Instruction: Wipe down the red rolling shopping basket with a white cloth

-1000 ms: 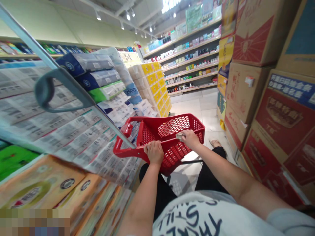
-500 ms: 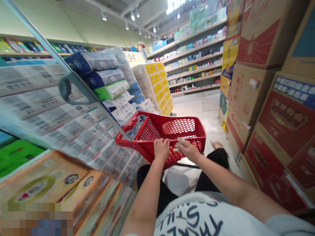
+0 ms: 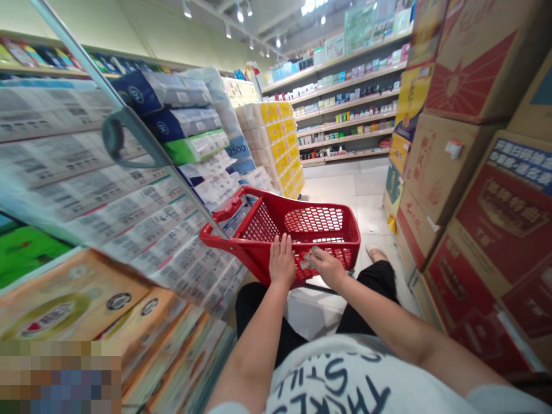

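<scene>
A red plastic shopping basket [image 3: 314, 201] with perforated walls and a long grey pull handle [image 3: 137, 135] stands before me. My left hand [image 3: 282, 261] is open, its fingers stretched out and lying against the near rim of the basket. In my right hand [image 3: 326, 266] a small crumpled greyish-beige cloth [image 3: 307, 260] is pinched. The cloth lies close against the basket's near side wall. Whether it is pressed on the wall, I cannot tell.
Stacked tissue packs [image 3: 190, 98] and orange packs [image 3: 64, 299] rise at the left. Cardboard boxes [image 3: 448, 155] are piled at the right. Goods-filled shelves [image 3: 345, 103] line the back, beyond a pale tiled floor [image 3: 334, 185]. A foot [image 3: 377, 253] shows beside the basket.
My left hand's fingers have gone from curled over the basket rim to stretched out. My right hand with the cloth has shifted slightly down and left. The view has tilted a little.
</scene>
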A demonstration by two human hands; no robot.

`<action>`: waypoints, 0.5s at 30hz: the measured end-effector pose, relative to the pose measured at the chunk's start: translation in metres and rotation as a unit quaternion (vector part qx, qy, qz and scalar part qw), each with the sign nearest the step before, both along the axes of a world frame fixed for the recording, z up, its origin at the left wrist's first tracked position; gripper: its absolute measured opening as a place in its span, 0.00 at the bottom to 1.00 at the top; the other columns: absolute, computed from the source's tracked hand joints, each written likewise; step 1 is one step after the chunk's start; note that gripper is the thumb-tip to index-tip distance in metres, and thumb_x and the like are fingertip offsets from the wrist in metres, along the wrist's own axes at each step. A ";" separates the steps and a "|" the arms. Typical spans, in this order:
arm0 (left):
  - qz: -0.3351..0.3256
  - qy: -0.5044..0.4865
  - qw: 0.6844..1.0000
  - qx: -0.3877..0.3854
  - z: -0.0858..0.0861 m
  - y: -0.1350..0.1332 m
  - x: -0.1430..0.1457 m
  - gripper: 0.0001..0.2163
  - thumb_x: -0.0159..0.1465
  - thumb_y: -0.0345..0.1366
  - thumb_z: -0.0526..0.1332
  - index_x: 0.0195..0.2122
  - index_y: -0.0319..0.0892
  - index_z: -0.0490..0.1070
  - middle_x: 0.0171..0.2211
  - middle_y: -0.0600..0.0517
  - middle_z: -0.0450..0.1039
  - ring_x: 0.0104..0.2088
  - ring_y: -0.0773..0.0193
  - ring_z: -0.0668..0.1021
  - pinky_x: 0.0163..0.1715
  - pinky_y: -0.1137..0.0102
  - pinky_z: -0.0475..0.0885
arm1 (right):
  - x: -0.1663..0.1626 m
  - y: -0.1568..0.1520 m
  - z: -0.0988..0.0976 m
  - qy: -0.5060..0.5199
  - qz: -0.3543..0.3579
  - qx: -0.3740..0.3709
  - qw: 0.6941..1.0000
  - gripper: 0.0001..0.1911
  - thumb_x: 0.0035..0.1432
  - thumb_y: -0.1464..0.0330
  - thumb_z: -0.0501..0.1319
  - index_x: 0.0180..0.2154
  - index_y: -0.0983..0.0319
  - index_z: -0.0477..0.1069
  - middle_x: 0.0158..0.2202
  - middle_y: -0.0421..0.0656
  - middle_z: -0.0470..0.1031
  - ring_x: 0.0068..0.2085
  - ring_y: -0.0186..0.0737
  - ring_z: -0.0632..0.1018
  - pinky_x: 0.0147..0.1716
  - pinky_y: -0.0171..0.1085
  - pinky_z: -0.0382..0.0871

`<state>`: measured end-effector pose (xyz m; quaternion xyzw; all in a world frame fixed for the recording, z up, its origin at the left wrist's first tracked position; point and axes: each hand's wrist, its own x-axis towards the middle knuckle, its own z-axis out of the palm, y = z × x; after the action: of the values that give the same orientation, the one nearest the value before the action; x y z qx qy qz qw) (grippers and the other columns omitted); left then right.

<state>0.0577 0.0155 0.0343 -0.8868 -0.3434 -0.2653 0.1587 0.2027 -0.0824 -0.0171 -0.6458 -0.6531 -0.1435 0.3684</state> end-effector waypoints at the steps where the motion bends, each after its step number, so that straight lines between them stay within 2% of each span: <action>1: 0.002 -0.001 1.000 0.000 -0.003 0.000 0.000 0.23 0.68 0.33 0.47 0.64 0.38 0.55 0.66 0.48 0.53 0.67 0.50 0.51 0.64 0.56 0.52 | 0.001 0.000 0.001 0.005 0.003 0.010 1.000 0.16 0.64 0.74 0.51 0.48 0.57 0.72 0.50 0.46 0.72 0.51 0.42 0.73 0.52 0.40 0.69; 4: 0.000 -0.005 1.000 -0.005 -0.005 -0.001 0.000 0.23 0.69 0.34 0.47 0.65 0.37 0.54 0.66 0.47 0.53 0.67 0.51 0.51 0.65 0.55 0.51 | 0.002 0.001 0.005 0.014 0.021 0.033 0.999 0.16 0.65 0.72 0.51 0.50 0.58 0.71 0.51 0.46 0.72 0.53 0.42 0.71 0.54 0.42 0.67; 9: -0.003 -0.002 1.000 -0.016 -0.001 -0.002 0.000 0.23 0.69 0.33 0.46 0.65 0.40 0.54 0.65 0.48 0.55 0.67 0.51 0.52 0.64 0.53 0.52 | -0.004 -0.001 0.014 -0.027 0.004 -0.020 0.999 0.15 0.63 0.74 0.52 0.46 0.57 0.74 0.48 0.46 0.73 0.46 0.40 0.74 0.46 0.38 0.70; 13: 0.003 -0.009 1.000 -0.018 0.001 -0.002 0.001 0.22 0.69 0.34 0.46 0.64 0.39 0.56 0.65 0.48 0.56 0.67 0.51 0.52 0.65 0.54 0.51 | -0.006 -0.002 0.016 -0.082 -0.023 -0.009 0.996 0.14 0.65 0.72 0.53 0.47 0.57 0.73 0.50 0.47 0.72 0.48 0.44 0.71 0.48 0.42 0.66; 15: 0.000 -0.011 1.000 -0.017 0.002 -0.002 0.001 0.22 0.69 0.34 0.45 0.64 0.39 0.57 0.65 0.48 0.56 0.67 0.51 0.52 0.65 0.54 0.51 | -0.005 -0.004 0.012 -0.109 -0.023 -0.028 0.993 0.12 0.63 0.72 0.55 0.45 0.57 0.74 0.48 0.47 0.73 0.47 0.46 0.70 0.47 0.44 0.64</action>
<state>0.0584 0.0133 0.0361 -0.8864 -0.3500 -0.2690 0.1397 0.1979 -0.0867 -0.0046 -0.6514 -0.6778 -0.2032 0.2738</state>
